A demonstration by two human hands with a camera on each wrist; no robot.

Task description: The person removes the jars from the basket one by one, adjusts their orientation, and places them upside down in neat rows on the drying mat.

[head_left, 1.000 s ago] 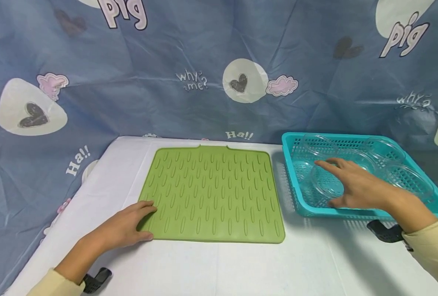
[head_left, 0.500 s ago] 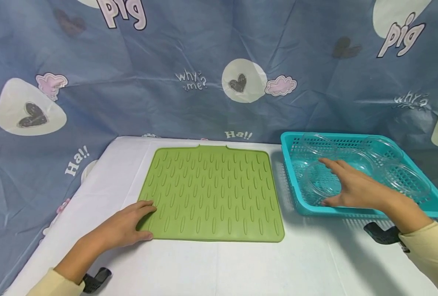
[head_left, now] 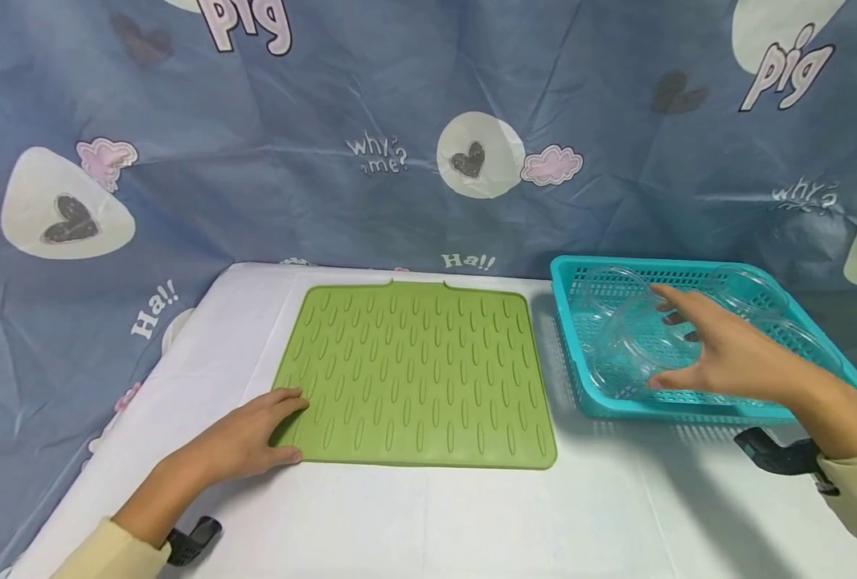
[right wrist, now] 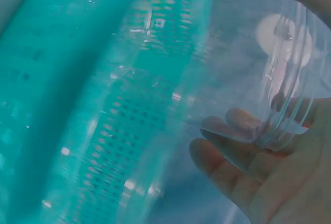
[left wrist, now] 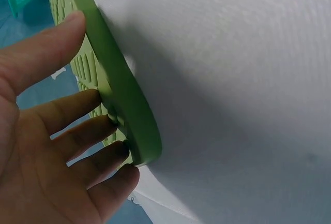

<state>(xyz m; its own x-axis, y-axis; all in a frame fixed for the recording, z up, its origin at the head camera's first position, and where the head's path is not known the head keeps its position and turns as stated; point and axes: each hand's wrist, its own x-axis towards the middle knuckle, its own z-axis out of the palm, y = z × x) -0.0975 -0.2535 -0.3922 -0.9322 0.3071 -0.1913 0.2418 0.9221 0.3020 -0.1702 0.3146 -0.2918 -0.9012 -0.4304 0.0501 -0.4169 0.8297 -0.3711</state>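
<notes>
My right hand (head_left: 740, 346) holds a clear plastic jar (head_left: 627, 350) between thumb and fingers, over the left part of a turquoise basket (head_left: 573, 338). The jar is tilted. In the right wrist view, its ridged rim (right wrist: 289, 89) lies in the hand and its see-through body points toward the basket. My left hand (head_left: 243, 438) rests at the near left corner of a green ribbed mat (head_left: 414, 378). The left wrist view shows its fingertips touching the mat's edge (left wrist: 124, 89), thumb apart from the other fingers.
Several more clear round jars (head_left: 743, 289) stand in the basket, their outlines hard to separate. Mat and basket lie side by side on a white-covered table (head_left: 486, 523). A blue printed cloth (head_left: 291, 201) hangs behind.
My right hand has risen slightly and shifted right, and the jar in it has come up and tilted. The left hand stays at the mat's corner.
</notes>
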